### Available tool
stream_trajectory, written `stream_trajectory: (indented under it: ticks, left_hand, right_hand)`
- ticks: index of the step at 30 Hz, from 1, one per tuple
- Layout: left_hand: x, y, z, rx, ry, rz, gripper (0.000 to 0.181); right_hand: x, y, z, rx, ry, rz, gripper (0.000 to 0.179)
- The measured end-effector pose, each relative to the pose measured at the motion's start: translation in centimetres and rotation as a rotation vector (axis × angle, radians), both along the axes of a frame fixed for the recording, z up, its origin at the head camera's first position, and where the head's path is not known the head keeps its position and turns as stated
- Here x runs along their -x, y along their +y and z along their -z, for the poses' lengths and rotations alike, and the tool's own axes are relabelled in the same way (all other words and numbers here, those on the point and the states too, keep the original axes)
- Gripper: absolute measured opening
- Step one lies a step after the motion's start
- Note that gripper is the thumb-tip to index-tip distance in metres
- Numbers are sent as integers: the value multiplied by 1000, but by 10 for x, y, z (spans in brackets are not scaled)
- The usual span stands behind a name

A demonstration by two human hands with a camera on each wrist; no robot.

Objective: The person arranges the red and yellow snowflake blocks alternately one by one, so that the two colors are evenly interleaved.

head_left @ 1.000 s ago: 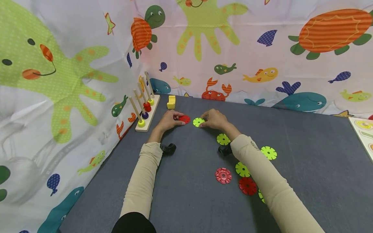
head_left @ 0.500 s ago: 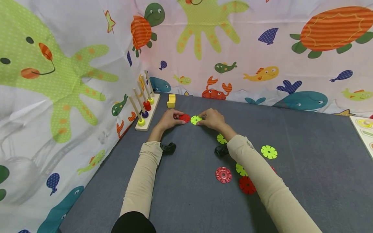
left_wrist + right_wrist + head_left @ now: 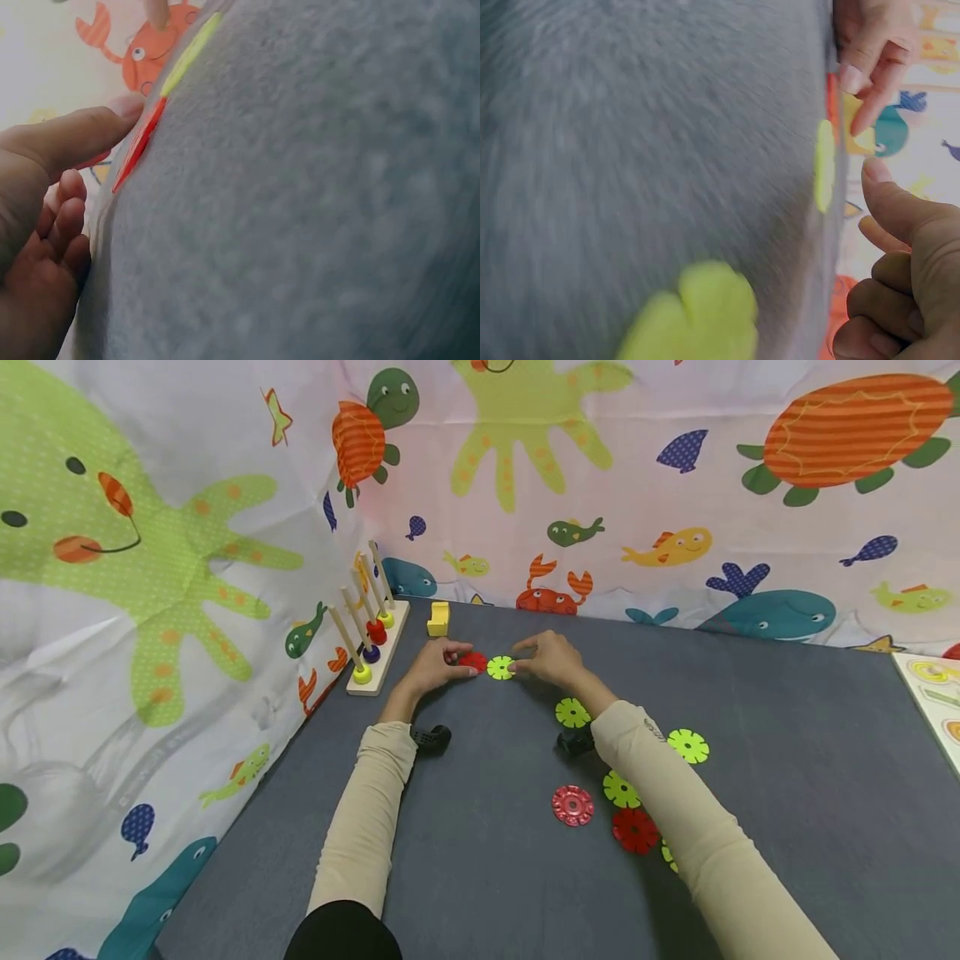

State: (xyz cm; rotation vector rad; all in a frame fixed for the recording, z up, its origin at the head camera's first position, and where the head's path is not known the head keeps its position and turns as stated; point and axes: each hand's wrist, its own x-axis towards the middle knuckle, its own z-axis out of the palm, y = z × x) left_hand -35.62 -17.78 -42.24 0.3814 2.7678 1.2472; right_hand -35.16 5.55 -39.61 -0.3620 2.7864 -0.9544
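Note:
A red notched plastic disc lies flat on the grey table, its rim meeting that of a yellow-green notched disc on its right. My left hand holds the red disc between thumb and forefinger at its left side. In the left wrist view the thumb of the left hand is at the red disc. My right hand is at the right rim of the yellow-green disc, thumb and forefinger spread. The right wrist view shows a gap between the right hand and that disc.
Loose discs lie under and around the right forearm, among them a yellow-green disc and a red disc. A wooden peg board with rings and a yellow block stand beyond the left hand. A printed card lies far right.
My right hand has slid the yellow-green disc left up to the red one, then its forefinger has come away and spread from the thumb. The left hand stays at the red disc.

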Motion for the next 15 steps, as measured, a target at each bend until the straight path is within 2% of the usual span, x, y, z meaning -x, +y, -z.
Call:
stream_trajectory:
  ticks: [6, 11, 13, 15]
  left_hand:
    - [1, 21, -1, 65, 107, 70, 47]
    - [4, 35, -2, 156, 106, 103, 48]
    - [5, 38, -2, 194, 96, 101, 49]
    - [6, 40, -2, 216, 81, 100, 51]
  right_hand:
    - [-3, 31, -14, 78, 18, 15, 44]
    - [-15, 56, -24, 232, 8, 48, 47]
    - [-23, 67, -29, 258, 10, 55, 45]
    - [-32, 80, -33, 241, 21, 42, 44]
